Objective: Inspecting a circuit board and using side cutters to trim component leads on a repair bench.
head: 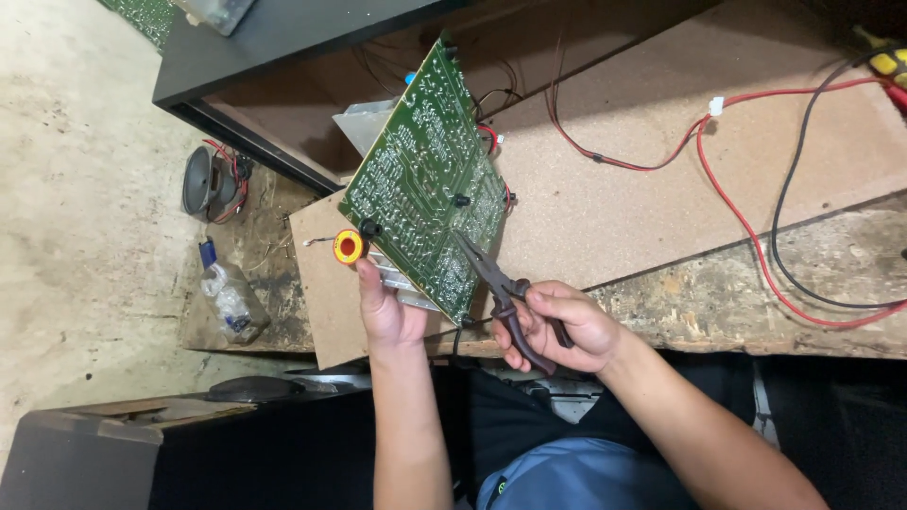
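Observation:
My left hand (385, 307) grips the near lower edge of a green circuit board (425, 179), holding it tilted up with its solder side toward me. A small yellow and red ring-shaped part (348, 246) sits at the board's corner by my left thumb. In my right hand (565, 328) are dark-handled pliers (501, 288), whose jaws touch the board's lower right area. A metal heat sink (370, 121) shows behind the board.
Red wires (727, 189) and a black wire (784, 227) lie over the particle-board panel (642, 170). A small speaker (203, 181) and a plastic bag of parts (230, 297) lie at the left on the worn bench. A black cabinet edge (246, 38) lies beyond.

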